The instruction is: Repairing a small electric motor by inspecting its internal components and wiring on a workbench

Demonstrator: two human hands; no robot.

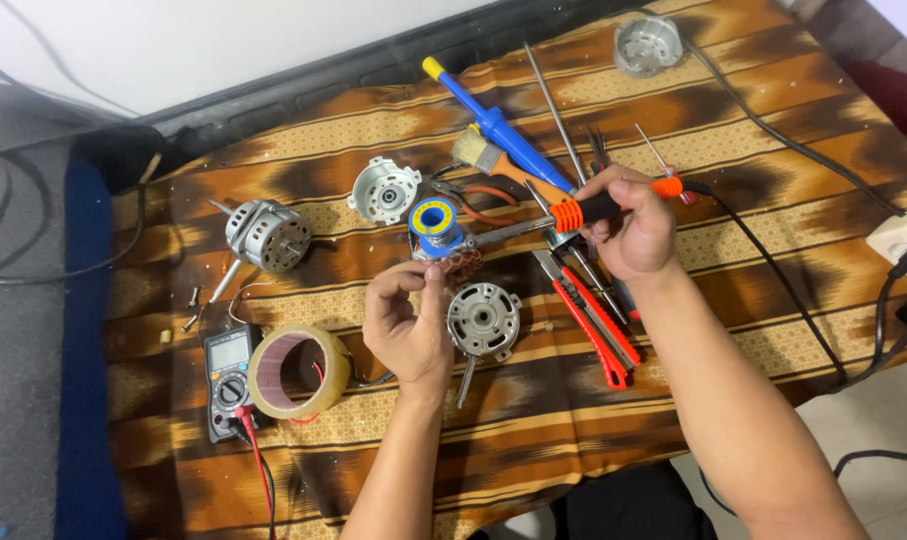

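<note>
cloth (594,420): spread on the floor, everything below lies on it
meter (228,377): near left, touching the tape roll (300,372) to its right
left hand (410,322): right of the tape roll, just left of a motor part (485,320)
solder spool (435,222): just beyond the left hand
right hand (635,232): right of the spool, holding the soldering iron (584,212) pointing left
cutter (591,322): near side of the right hand
motor (267,236): far left
end cap (385,190): between motor and spool
pump (496,126): far centre, brush (494,162) beside it
socket strip (906,236): right edge, off the cloth
</note>
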